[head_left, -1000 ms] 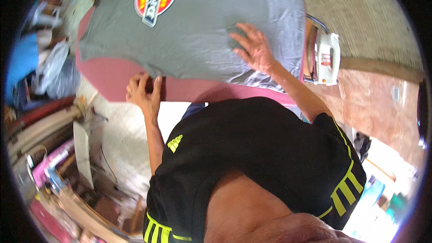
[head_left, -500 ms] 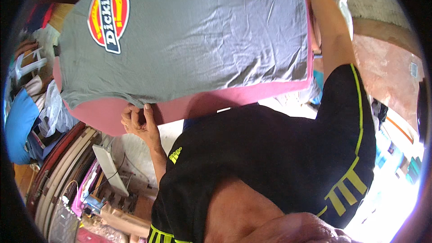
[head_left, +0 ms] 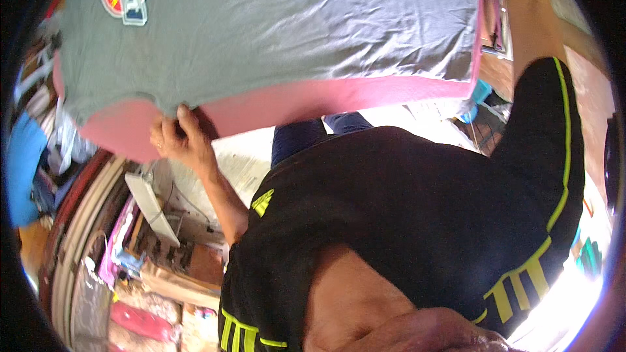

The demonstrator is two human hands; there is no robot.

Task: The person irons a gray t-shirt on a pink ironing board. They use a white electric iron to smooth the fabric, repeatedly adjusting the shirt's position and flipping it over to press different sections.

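Observation:
A grey T-shirt with a red, yellow and dark blue printed badge lies spread over a pink-covered board. Fine wrinkles run across its right part. My left hand is at the near edge of the board, thumb and fingers pinched on the shirt's edge beside the curved opening at the left. My right arm reaches up along the board's right end, and its hand lies beyond the top of the picture, so what it touches is hidden.
On the left are a blue cushion-like bundle, clear plastic bags and a stack of long curved-looking panels. A white slat leans below the board. Cardboard lies at lower left; a teal object is past the board's right end.
The shirt and board now appear higher and wider in view, with the badge partly cut off at the top. My left hand keeps its pinch at the shirt's edge; my right arm sits farther right.

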